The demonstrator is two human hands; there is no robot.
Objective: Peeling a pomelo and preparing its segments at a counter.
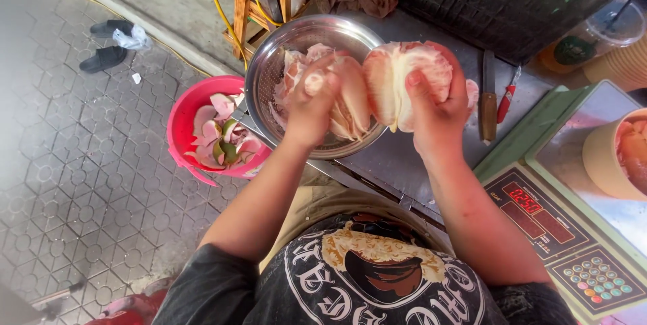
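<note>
While both hands work above the steel bowl (269, 62), a peeled pomelo (404, 82) is being pulled apart into two pale pink halves — the larger half sits in the right hand (435, 113), whose fingers curl around its far side with the thumb pressed against the flesh, and the smaller piece (350, 99) is clutched in the left hand (311, 113), fingers closed tight over its top. The two pieces stand just beside each other, a narrow gap between them, held over the bowl's right half and not resting in it. More pale segments and pith lie inside the bowl. The bowl stands on a metal worktop (397, 156), at its left edge. Below and to the left, on the tiled floor (74, 163), a pink bucket (182, 119) holds rind scraps, pink and green. On the worktop to the right of the fruit lies a knife (488, 99) with a wooden handle, and just beside it a small red-handled tool (507, 99). Further right stands a green weighing scale (539, 136) with a lit red display, and on its tray a paper tub (606, 160) holding pink fruit. A pair of dark sandals (104, 45) lies well apart on the floor — near the kerb at upper left.
</note>
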